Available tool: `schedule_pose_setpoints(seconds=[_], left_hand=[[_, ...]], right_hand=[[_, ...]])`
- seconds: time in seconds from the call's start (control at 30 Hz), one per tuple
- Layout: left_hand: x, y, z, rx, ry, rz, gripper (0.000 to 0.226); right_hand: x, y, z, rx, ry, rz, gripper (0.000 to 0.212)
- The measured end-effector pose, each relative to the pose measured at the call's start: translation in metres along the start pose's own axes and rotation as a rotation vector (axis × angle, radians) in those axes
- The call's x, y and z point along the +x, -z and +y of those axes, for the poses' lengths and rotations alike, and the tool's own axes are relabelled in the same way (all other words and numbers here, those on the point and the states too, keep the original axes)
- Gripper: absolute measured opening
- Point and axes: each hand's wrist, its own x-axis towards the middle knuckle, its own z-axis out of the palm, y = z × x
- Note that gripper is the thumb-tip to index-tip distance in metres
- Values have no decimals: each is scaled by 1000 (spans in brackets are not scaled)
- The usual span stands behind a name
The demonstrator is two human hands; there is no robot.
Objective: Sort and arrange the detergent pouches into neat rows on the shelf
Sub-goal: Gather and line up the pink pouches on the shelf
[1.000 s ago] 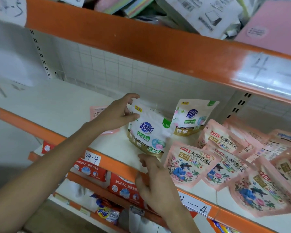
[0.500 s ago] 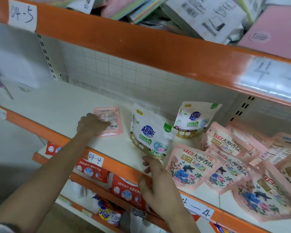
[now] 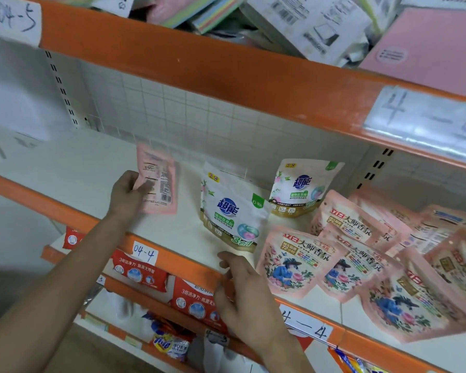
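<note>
Head view: the left hand [image 3: 128, 193] pinches a pink pouch [image 3: 160, 181] by its left edge, thumb across the printed back. The pouch stands nearly upright, barcode side facing out, on the left part of the shelf [image 3: 78, 162]. The right hand [image 3: 244, 288] rests on the orange front rail [image 3: 183, 261], fingers loosely spread, holding nothing. A white pouch [image 3: 230, 211] stands just behind the right hand; a second white pouch [image 3: 299, 187] stands further back against the wall. Pink floral pouches [image 3: 291, 261] lie overlapping in a loose group on the right part of the shelf. A paper label [image 3: 144, 253] marked 04-4 is fixed to the rail.
</note>
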Motion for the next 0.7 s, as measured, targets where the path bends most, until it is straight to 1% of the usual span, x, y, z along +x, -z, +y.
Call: schedule_pose_setpoints(seconds=[0.07,0.13,0.23,0.3,0.37,0.43,0.57,0.7], left_hand=[[-7,-1,1,-16,-47,2,19],[-12,0,1,18,-92,-21,17],[-17,7,0,115,-113,-117,18],[-20,15,1,107,-108,-151,29],[-24,20,7,110,-128,-158,45],[-27,23,10,134,-135,-199,52],[-32,25,6,131,-68,-317,45],[-37,22,9,88,-33,-352,34]], right_hand=[[-1,-1,-1,0,4,-12,53],[-1,-2,-3,-2,11,-27,52],[-3,-6,-3,-4,14,-44,55],[-3,-6,-3,8,16,-42,55],[-3,-6,-4,16,18,-44,53],[-2,-6,-5,14,13,-48,52],[-1,-9,-8,11,5,-61,56],[0,-12,-11,19,2,-77,56]])
